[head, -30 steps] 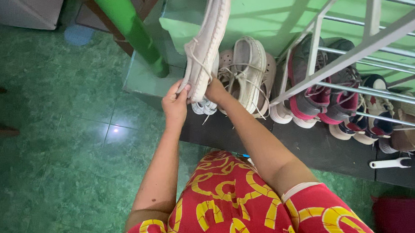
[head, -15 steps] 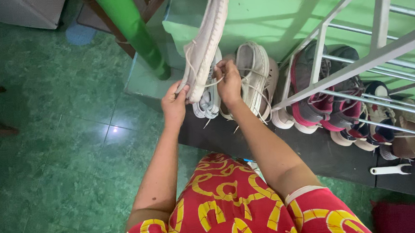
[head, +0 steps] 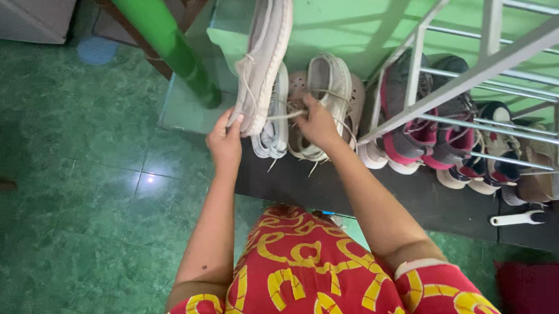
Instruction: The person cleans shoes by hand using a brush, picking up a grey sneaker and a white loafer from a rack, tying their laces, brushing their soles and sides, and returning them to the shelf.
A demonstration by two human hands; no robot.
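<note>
A green tiled floor (head: pixel 74 203) fills the left of the view, and a white metal rack (head: pixel 477 73) crosses the right, with a row of shoes (head: pixel 442 137) leaning against the green wall (head: pixel 349 16) on a dark mat (head: pixel 419 201). Nearer the middle, a pale shoe (head: pixel 262 57) is held up with its toe high against the wall, apart from the row. The left hand (head: pixel 225 140) is closed on the heel end of that shoe, pinching it between thumb and fingers. The right hand (head: pixel 319 124) is closed around a thin lace (head: pixel 284 115) that runs taut from the shoe across to it (the lace end itself is hidden in the fist). By my reading the lace work is partway: the lace is pulled out sideways, not tied, and the shoe is not yet set down beside its likely mate (head: pixel 327 92) in the row.
</note>
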